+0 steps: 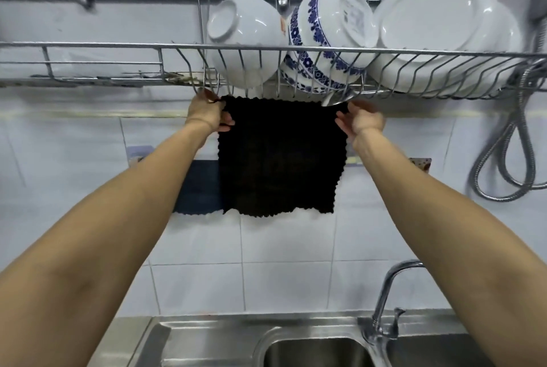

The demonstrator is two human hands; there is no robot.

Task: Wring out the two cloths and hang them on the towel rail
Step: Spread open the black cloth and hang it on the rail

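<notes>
A black cloth (pixel 279 156) hangs spread flat in front of the tiled wall, just under the dish rack. My left hand (pixel 207 112) pinches its top left corner and my right hand (pixel 362 119) pinches its top right corner. Behind it a dark blue cloth (pixel 198 186) hangs over the towel rail (pixel 355 160) on the wall, mostly covered by the black cloth. The rail's ends show at both sides of the cloths.
A wire dish rack (pixel 118 63) runs across the wall overhead, holding a white bowl (pixel 244 32), a blue-patterned bowl (pixel 325 35) and white plates (pixel 438 23). A metal hose (pixel 503 165) hangs at right. Below are the tap (pixel 387 292) and steel sink (pixel 319 352).
</notes>
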